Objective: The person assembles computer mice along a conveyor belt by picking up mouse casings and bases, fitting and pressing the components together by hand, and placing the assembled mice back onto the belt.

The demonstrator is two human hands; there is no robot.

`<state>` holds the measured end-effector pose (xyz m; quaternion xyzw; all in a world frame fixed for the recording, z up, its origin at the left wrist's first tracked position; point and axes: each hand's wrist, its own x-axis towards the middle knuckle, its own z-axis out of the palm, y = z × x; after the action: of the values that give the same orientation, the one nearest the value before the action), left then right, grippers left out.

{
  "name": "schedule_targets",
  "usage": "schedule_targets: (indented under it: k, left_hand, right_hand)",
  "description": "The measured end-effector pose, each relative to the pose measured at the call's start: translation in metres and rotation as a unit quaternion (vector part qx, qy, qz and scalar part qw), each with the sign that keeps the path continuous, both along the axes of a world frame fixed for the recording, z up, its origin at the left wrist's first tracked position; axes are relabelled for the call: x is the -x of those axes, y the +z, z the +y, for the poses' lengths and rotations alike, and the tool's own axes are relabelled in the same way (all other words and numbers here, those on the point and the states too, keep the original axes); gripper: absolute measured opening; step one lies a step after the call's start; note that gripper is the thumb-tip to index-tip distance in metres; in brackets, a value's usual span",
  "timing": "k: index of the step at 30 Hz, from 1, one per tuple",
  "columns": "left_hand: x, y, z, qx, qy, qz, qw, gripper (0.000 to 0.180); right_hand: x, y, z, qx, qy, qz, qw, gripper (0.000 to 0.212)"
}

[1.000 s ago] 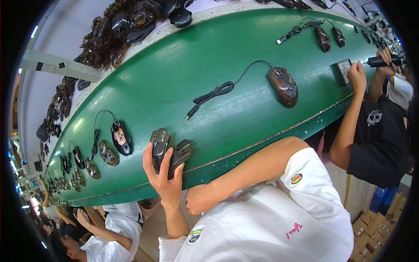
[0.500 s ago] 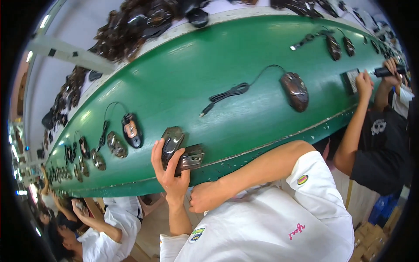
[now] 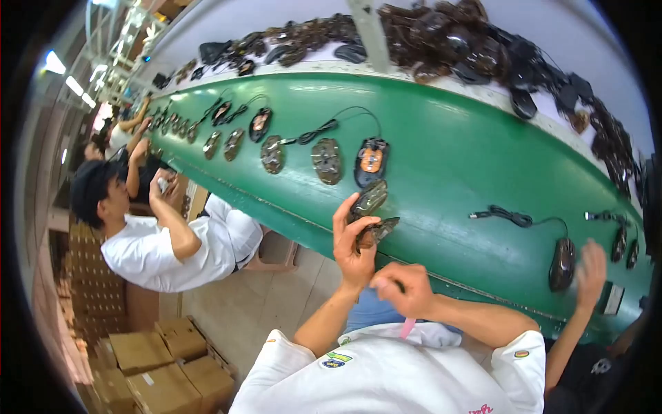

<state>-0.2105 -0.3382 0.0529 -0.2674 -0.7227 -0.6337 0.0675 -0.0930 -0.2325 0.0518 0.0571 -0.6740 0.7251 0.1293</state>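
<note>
My left hand [image 3: 353,252] is closed around dark see-through computer mouse shell pieces at the near edge of the green bench. One shell piece [image 3: 373,197] sticks up beyond the fingers, and a second piece [image 3: 379,232] lies beside the thumb. My right hand [image 3: 407,288] is curled just below and to the right of the left wrist. A bit of something dark shows between its fingers and a pink strip [image 3: 408,328] shows under it; what it grips is too hidden to name. An opened mouse with an orange inside [image 3: 372,161] lies just beyond the left hand.
Patterned mouse shells [image 3: 326,161] and corded mice line the green bench [image 3: 441,165] to the left. A corded mouse [image 3: 563,264] lies right, near another person's hand [image 3: 591,274]. Dark shells pile on the back ledge [image 3: 455,41]. A seated person [image 3: 152,234] and cardboard boxes [image 3: 165,386] are left.
The view has swung left, so the bench things appear shifted right. My left hand keeps the shell pieces. My right hand has lifted from beside my body toward the left wrist.
</note>
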Motion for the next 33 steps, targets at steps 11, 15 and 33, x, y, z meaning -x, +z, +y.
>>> schedule_targets:
  k: [11,15,33]
  left_hand:
    - [0.003,0.012,0.010,0.012,-0.071,0.102,0.992,0.040]
    - [0.001,0.012,0.008,0.018,-0.072,0.054,0.996,0.044]
    - [0.016,0.017,0.003,0.009,-0.170,0.034,0.985,0.051]
  right_hand:
    - [0.019,0.007,0.008,0.302,-0.064,-0.060,0.949,0.044]
    - [0.021,0.005,0.007,0.256,-0.042,-0.051,0.964,0.058]
    - [0.036,-0.027,0.020,0.119,-0.234,0.012,0.965,0.073]
